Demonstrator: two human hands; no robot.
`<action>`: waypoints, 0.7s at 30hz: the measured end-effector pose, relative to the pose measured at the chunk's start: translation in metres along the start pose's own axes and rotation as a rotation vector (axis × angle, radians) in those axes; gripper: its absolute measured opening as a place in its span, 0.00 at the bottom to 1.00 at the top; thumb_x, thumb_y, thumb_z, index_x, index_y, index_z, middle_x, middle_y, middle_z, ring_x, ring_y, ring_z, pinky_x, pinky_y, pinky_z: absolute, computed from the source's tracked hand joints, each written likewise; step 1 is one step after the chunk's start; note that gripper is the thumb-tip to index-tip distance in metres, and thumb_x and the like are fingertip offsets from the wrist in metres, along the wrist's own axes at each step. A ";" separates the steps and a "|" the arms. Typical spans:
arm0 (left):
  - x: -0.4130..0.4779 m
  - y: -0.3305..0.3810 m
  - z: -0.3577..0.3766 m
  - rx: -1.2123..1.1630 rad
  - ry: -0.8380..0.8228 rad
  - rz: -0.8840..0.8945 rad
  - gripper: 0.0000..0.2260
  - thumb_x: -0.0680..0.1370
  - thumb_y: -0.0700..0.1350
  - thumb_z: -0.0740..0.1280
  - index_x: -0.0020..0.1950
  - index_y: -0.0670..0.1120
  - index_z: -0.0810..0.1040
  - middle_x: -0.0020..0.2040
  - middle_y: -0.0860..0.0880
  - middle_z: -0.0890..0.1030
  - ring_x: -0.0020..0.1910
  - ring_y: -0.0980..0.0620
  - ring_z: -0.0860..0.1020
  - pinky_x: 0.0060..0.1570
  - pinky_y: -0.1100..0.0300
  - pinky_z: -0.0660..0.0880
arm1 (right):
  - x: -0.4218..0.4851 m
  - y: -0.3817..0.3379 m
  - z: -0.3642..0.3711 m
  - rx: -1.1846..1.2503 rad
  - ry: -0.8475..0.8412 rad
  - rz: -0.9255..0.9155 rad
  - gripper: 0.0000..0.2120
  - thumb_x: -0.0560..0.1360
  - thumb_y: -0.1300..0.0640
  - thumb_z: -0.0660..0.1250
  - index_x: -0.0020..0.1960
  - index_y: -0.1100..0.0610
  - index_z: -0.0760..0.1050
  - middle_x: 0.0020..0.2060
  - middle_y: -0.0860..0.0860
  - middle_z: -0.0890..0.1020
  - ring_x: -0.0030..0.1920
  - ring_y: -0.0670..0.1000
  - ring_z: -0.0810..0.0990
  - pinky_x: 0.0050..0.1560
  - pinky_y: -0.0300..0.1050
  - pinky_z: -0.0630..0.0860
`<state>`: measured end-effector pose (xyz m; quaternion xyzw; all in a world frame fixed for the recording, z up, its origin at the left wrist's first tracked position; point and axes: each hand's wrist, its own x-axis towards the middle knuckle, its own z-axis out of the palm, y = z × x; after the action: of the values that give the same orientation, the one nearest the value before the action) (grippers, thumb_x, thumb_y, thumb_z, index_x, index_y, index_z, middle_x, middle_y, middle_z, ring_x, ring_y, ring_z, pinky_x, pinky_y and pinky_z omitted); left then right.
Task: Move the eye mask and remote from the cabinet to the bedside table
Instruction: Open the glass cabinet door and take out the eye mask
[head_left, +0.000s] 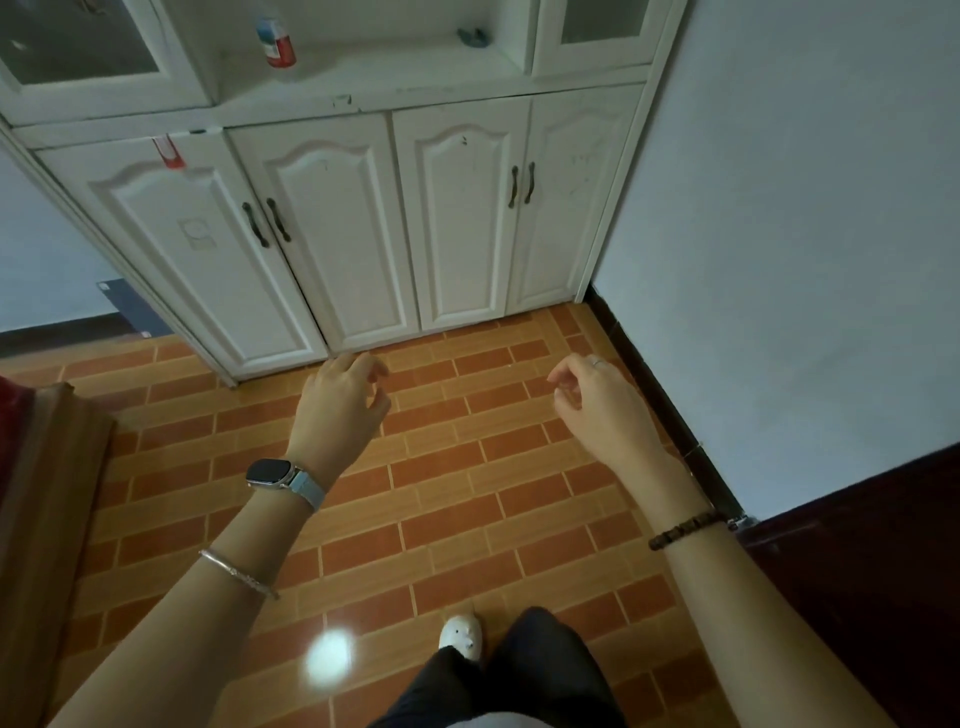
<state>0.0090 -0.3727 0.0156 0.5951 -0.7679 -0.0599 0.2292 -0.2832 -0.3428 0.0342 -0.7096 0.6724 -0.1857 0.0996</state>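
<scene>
Facing the cabinet (363, 208), the left hand (340, 402) and right hand (597, 405) hang empty below its doors, fingers loosely curled. Neither item is picked up yet, I judge; next comes a reach to its open shelf, where a small dark thing (472, 36), perhaps the mask, lies.

left hand (340, 400) empty | right hand (597, 402) empty | cabinet (332, 208) doors closed

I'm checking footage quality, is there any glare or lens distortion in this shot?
Head view: a bright round glare spot on the glossy orange brick-pattern floor; wide-angle bending tilts the white panelled cabinet; lighting dim, the cabinet's top shelf soft.
</scene>
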 end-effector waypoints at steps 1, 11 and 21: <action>0.008 -0.002 0.002 -0.003 -0.004 -0.002 0.07 0.73 0.40 0.68 0.51 0.44 0.77 0.45 0.46 0.79 0.46 0.44 0.77 0.46 0.47 0.76 | 0.008 0.002 0.002 0.005 -0.005 0.005 0.07 0.77 0.56 0.65 0.55 0.50 0.75 0.49 0.45 0.77 0.49 0.44 0.76 0.44 0.36 0.72; 0.108 -0.004 0.048 -0.002 -0.042 -0.028 0.08 0.73 0.41 0.68 0.52 0.44 0.78 0.46 0.46 0.79 0.46 0.44 0.78 0.47 0.46 0.76 | 0.116 0.044 0.008 0.084 -0.021 0.005 0.07 0.77 0.57 0.64 0.55 0.51 0.75 0.51 0.46 0.77 0.50 0.45 0.77 0.46 0.39 0.76; 0.267 0.032 0.094 -0.001 0.039 -0.056 0.08 0.74 0.39 0.67 0.53 0.44 0.77 0.45 0.46 0.79 0.45 0.46 0.77 0.48 0.48 0.76 | 0.286 0.121 -0.015 0.073 0.026 -0.075 0.07 0.77 0.58 0.63 0.54 0.52 0.76 0.48 0.48 0.78 0.47 0.46 0.77 0.45 0.42 0.76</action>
<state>-0.1091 -0.6319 0.0185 0.6175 -0.7461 -0.0551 0.2429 -0.3926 -0.6337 0.0376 -0.7278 0.6393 -0.2229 0.1095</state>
